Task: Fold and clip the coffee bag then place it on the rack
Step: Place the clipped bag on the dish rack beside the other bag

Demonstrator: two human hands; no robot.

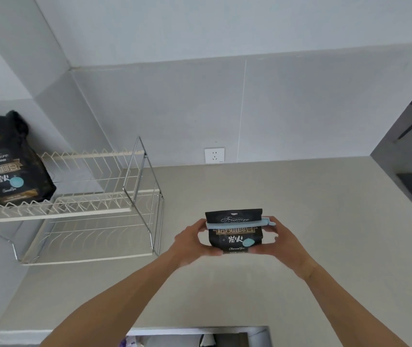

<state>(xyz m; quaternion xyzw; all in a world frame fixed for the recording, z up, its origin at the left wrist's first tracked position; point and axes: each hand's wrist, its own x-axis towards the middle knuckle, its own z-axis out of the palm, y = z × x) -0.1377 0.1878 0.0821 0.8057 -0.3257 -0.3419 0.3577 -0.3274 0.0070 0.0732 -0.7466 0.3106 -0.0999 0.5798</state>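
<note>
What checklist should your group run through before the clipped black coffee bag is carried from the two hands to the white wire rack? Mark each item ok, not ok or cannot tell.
1. Light blue plastic clip lies across the folded black coffee bag: ok.
2. Clip fully latched: cannot tell.
3. Left hand and right hand each have a grip on one side of the bag: ok.
4. Upper shelf of the white wire rack has free space beside the second black coffee bag standing there: ok.
5. Beige countertop between bag and rack shows no obstacle: ok.
</note>
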